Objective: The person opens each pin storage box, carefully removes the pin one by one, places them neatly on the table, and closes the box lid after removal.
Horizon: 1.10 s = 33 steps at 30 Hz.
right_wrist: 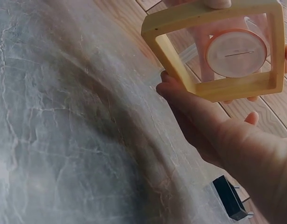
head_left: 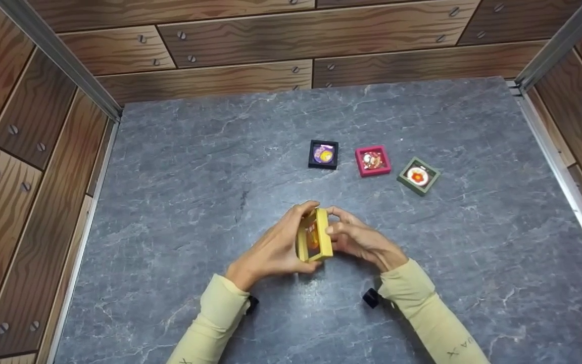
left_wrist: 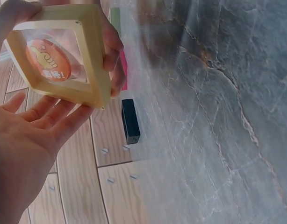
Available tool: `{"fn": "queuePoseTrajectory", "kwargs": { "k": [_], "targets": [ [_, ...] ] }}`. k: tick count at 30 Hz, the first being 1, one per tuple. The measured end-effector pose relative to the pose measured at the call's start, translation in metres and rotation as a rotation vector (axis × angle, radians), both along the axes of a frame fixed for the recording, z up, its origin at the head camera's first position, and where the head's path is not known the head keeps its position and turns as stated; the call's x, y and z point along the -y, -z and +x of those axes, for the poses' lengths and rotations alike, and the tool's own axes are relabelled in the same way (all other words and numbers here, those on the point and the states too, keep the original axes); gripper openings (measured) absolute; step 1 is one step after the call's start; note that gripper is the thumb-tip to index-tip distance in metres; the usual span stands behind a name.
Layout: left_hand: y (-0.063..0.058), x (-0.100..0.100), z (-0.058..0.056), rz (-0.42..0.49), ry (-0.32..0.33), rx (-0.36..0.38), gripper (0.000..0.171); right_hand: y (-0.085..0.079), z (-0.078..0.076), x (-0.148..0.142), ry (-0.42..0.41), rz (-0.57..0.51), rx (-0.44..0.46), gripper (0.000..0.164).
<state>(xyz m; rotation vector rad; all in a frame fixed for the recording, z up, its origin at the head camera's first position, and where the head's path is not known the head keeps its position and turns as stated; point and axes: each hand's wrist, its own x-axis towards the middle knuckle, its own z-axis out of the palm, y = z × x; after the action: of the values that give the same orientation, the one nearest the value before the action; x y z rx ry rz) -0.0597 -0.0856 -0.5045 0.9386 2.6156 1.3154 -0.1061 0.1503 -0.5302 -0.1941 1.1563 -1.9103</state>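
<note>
A yellow square display frame [head_left: 324, 235] is held up off the grey tabletop between both hands, tilted on its side. Through its clear window shows a round orange badge [left_wrist: 49, 59] with a cartoon picture; the badge's back, with a pin [right_wrist: 239, 54], faces the right wrist camera. My left hand [head_left: 276, 247] grips the frame with fingers and thumb at its opposite edges. On the other side, my right hand [head_left: 364, 242] holds the frame with curled fingers. Part of the right fingers is hidden behind the frame in the left wrist view.
Farther back on the grey marbled table [head_left: 185, 202] lie a black display frame [head_left: 323, 154], a pink one [head_left: 373, 161] and a green one [head_left: 419, 176], each with a round badge. Wood-patterned panels [head_left: 240, 45] wall the back and sides.
</note>
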Motion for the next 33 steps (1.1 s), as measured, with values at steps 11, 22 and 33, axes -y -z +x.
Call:
{"fn": "queuePoseTrajectory", "kwargs": {
  "k": [11,22,33],
  "targets": [
    [-0.002,-0.001,-0.007,-0.01,0.029,-0.028,0.12,0.002,-0.004,-0.001,0.01,-0.028,-0.016,0.036],
    [-0.006,0.002,-0.01,0.087,0.052,0.006,0.113,-0.003,-0.01,-0.005,-0.008,-0.059,-0.015,0.043],
    [-0.006,0.013,-0.007,0.12,0.018,0.09,0.111,0.01,-0.011,-0.008,-0.051,-0.205,0.049,0.045]
  ]
}}
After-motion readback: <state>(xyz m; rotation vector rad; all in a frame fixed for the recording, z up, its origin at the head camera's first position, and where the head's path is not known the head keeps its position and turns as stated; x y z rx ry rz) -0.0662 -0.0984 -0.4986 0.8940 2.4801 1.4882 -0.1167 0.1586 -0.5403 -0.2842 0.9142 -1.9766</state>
